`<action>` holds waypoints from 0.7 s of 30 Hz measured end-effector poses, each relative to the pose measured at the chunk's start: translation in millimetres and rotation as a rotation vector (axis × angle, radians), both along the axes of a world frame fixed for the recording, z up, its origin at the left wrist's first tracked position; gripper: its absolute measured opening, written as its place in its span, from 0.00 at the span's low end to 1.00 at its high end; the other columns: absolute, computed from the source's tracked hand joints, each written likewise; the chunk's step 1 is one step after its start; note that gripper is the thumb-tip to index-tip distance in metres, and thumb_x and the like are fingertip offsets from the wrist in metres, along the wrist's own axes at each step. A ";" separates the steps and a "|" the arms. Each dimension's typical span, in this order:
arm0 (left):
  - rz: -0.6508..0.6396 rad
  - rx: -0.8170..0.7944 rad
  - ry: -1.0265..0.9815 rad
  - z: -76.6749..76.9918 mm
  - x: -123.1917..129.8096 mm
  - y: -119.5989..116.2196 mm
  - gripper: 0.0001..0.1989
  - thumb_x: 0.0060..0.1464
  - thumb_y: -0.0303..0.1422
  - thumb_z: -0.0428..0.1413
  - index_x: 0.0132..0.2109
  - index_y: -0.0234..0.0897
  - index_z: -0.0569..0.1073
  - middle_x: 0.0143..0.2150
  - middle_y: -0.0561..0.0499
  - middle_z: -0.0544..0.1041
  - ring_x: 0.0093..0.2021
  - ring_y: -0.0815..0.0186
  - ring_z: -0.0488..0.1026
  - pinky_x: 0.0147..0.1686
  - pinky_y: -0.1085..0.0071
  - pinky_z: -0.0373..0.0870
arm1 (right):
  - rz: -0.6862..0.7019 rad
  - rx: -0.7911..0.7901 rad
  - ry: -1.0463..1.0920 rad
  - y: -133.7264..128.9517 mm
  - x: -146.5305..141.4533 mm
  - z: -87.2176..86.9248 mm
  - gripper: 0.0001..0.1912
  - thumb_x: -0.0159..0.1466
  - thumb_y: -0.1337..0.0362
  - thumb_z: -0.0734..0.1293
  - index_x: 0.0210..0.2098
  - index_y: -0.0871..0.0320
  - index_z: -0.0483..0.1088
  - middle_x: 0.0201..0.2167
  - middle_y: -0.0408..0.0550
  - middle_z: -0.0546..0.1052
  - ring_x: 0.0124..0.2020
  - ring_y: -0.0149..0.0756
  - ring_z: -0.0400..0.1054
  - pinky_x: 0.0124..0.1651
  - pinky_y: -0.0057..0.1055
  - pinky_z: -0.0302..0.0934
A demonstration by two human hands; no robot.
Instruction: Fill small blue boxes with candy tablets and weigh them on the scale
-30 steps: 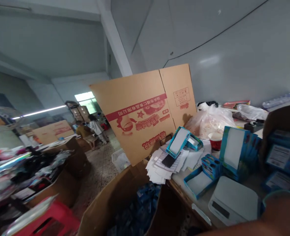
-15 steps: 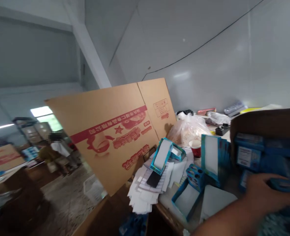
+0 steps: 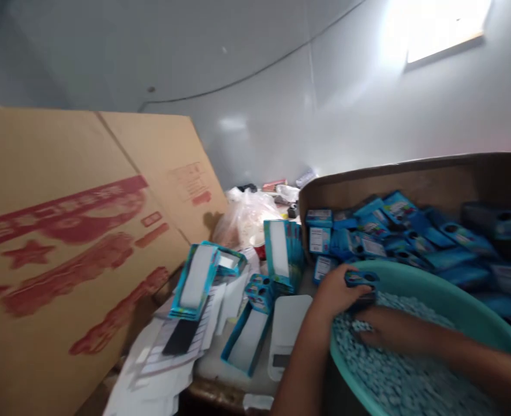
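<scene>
My left hand is closed round a small blue box with round holes, over the left rim of a turquoise basin. Just below and to the right, my right hand is curled among small pale blue pieces in that basin, with some of them at its fingers. Left of the basin lies a white scale, partly behind my left forearm. A blue tray with a holed box at its far end lies beside the scale.
A large carton of blue boxes stands behind the basin. Blue trays stand upright near its left side, and others are stacked on papers. A big cardboard sheet leans at the left. A plastic bag sits near the wall.
The view has swung right, bringing the basin and my right hand into sight. My left hand, earlier over the carton with a blue box, is now above the basin.
</scene>
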State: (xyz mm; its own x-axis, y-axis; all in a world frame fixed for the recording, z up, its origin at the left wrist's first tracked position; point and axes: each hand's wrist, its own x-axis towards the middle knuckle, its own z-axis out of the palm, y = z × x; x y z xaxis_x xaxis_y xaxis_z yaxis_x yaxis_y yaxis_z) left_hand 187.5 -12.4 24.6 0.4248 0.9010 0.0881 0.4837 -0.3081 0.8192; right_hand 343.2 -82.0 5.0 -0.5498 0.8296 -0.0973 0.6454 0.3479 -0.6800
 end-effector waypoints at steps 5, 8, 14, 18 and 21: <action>-0.075 0.078 0.017 5.5 1.1 6.6 0.18 0.54 0.32 0.69 0.52 0.40 0.80 0.51 0.46 0.83 0.53 0.52 0.79 0.55 0.59 0.75 | -0.066 0.025 0.244 8.9 31.1 35.9 0.13 0.65 0.55 0.66 0.37 0.57 0.78 0.44 0.56 0.84 0.47 0.55 0.77 0.54 0.47 0.69; -0.099 0.079 -0.035 6.3 2.2 13.5 0.16 0.53 0.36 0.67 0.49 0.40 0.79 0.47 0.47 0.84 0.49 0.51 0.80 0.52 0.57 0.76 | -0.222 0.058 0.417 14.4 42.6 52.8 0.15 0.68 0.53 0.63 0.32 0.56 0.71 0.28 0.47 0.76 0.29 0.38 0.70 0.36 0.34 0.65; -0.150 0.070 -0.122 9.4 -0.5 10.1 0.20 0.48 0.39 0.70 0.48 0.40 0.78 0.51 0.46 0.83 0.53 0.50 0.80 0.53 0.57 0.77 | -0.553 0.058 0.928 24.9 38.6 54.2 0.17 0.62 0.46 0.66 0.30 0.54 0.67 0.21 0.40 0.67 0.18 0.31 0.57 0.20 0.29 0.49; -0.228 -0.010 -0.127 9.6 0.8 6.1 0.27 0.48 0.38 0.71 0.56 0.41 0.79 0.54 0.44 0.83 0.55 0.48 0.80 0.57 0.54 0.76 | -0.617 0.106 1.068 31.5 30.4 47.0 0.16 0.63 0.47 0.68 0.33 0.53 0.67 0.25 0.42 0.69 0.24 0.36 0.63 0.26 0.32 0.57; -0.264 -0.005 -0.058 9.2 2.7 4.2 0.30 0.46 0.37 0.73 0.58 0.43 0.81 0.56 0.46 0.83 0.58 0.47 0.79 0.61 0.53 0.74 | -0.613 0.102 1.154 33.0 24.8 44.4 0.13 0.60 0.50 0.69 0.34 0.51 0.68 0.25 0.42 0.69 0.27 0.38 0.64 0.32 0.35 0.61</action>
State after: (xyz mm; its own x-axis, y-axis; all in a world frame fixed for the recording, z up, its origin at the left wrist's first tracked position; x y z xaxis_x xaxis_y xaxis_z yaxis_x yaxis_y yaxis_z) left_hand 190.3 -8.2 33.8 0.6394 0.7602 0.1151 0.3396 -0.4136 0.8448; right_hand 368.0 -49.0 49.4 0.1933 0.9486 0.2505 -0.2165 0.2902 -0.9321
